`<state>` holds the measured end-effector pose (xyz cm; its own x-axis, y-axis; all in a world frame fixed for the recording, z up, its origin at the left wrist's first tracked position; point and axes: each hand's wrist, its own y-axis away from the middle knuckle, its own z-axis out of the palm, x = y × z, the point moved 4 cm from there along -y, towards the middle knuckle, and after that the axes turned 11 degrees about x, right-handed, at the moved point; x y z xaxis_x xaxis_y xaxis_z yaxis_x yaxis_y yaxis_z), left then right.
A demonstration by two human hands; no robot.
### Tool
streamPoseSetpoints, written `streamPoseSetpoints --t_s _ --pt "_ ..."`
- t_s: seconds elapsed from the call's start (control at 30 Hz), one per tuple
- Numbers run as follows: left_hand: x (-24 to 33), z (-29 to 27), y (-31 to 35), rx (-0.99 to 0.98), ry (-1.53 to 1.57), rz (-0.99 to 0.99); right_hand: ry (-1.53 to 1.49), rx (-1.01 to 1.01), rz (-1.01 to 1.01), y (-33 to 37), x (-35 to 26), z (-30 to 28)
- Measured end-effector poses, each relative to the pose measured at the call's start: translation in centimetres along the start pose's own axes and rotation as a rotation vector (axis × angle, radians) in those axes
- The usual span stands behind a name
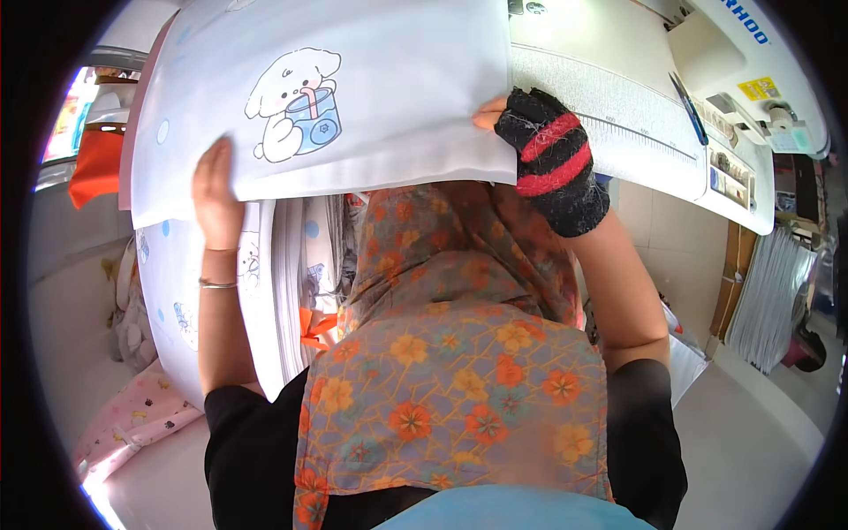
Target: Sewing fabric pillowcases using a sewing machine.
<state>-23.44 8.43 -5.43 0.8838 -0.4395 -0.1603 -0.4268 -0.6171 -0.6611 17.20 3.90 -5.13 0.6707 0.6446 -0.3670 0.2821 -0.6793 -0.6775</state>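
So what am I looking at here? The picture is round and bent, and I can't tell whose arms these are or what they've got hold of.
There is no machine here, only a person at work. The picture comes from a small wide-angle camera worn on the person's head and aimed down, which is why it looks round and straight edges bend near the rim. The two arms rising from the bottom are the person's own. The left hand is bare, with a thin bangle on the wrist; the right hand wears a black fingerless glove with red stripes. Together they hold up a pale fabric sheet printed with a cartoon puppy. The flowered cloth in the middle is part of the person's clothing. Behind the sheet stands a white sewing table with a ruler strip, and the sewing machine is at top right. More printed fabric is stacked at the left.
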Motion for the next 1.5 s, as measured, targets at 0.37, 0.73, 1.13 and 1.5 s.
streamPoseSetpoints --t_s 0.37,0.73,1.13,1.5 --pt "-3.5 0.3 1.0 0.036 -0.019 0.089 0.021 0.037 -0.004 -0.5 -0.9 0.3" --pt "-2.5 0.0 0.2 -0.002 -0.191 0.0 0.098 -0.011 -0.023 0.3 -1.0 0.7" --pt "-7.5 2.0 -3.0 -0.16 -0.096 0.056 0.135 -0.062 0.041 -1.6 -0.5 1.3" --pt "-11.0 6.9 -7.8 -0.269 -0.106 0.106 0.204 -0.053 0.021 -4.8 2.8 2.2"
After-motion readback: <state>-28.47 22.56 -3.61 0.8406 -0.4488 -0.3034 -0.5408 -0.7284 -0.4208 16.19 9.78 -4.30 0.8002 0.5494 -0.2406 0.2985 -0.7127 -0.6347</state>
